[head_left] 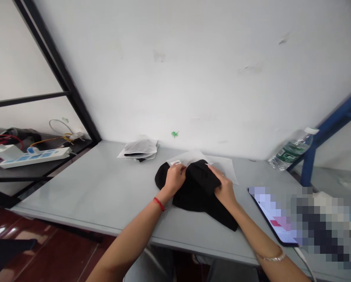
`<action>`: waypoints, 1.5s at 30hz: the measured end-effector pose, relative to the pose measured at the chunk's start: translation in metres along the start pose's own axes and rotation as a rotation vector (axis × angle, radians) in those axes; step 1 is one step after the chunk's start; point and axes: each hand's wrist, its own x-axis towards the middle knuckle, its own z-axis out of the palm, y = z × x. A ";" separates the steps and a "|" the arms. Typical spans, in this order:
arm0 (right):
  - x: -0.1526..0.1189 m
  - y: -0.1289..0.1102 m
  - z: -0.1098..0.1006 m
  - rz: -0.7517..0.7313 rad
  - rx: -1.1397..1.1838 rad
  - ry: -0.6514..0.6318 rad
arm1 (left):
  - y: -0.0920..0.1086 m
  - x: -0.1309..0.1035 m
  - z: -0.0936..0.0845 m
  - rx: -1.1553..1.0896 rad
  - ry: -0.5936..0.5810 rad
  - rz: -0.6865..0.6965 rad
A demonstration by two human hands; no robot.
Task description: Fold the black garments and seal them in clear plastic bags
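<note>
A black cloth piece [193, 199], whose exact kind I cannot make out, lies partly folded on the grey table. Its upper part is lifted and bunched between my hands. My left hand [175, 180] is closed on the cloth at its left side, fingers pinched together. Beside those fingers shows a white label [175, 162] with dark print. My right hand [224, 190] grips the raised fold on the right, thumb and fingers around its edge. Behind the cloth, partly covered by it, lies a thin translucent white bag [229, 170].
More white bags [141, 148] with something black inside lie by the wall. On the right are a tilted water bottle [294, 150], a lit phone [272, 215] on a cable, and a blurred-out patch. A power strip [36, 156] sits on the left shelf, beyond a black frame.
</note>
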 end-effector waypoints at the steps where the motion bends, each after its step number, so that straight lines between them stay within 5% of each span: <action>1: 0.002 0.000 0.002 0.019 0.006 0.021 | 0.000 0.000 0.000 0.003 0.001 -0.012; 10: 0.052 0.013 0.001 0.255 0.108 0.014 | -0.009 0.006 -0.005 0.085 0.047 -0.099; 17: 0.041 -0.002 0.019 -0.146 -0.318 -0.287 | -0.013 0.007 -0.001 0.026 0.113 -0.235; 21: 0.033 -0.010 0.027 -0.219 -0.589 -0.444 | -0.018 0.006 0.000 -0.094 0.201 -0.262; 26: 0.038 -0.012 0.022 -0.268 -0.635 -0.552 | -0.019 0.005 0.001 -0.157 0.300 -0.233; 36: 0.048 -0.032 0.030 -0.029 -0.711 -0.574 | -0.013 0.001 -0.002 -0.058 0.426 0.134; 42: 0.067 -0.049 0.047 0.174 -0.705 -0.467 | -0.021 0.001 0.004 0.179 0.366 0.411; 45: 0.069 -0.051 0.058 0.204 -0.706 -0.452 | -0.024 0.001 0.003 0.248 0.354 0.445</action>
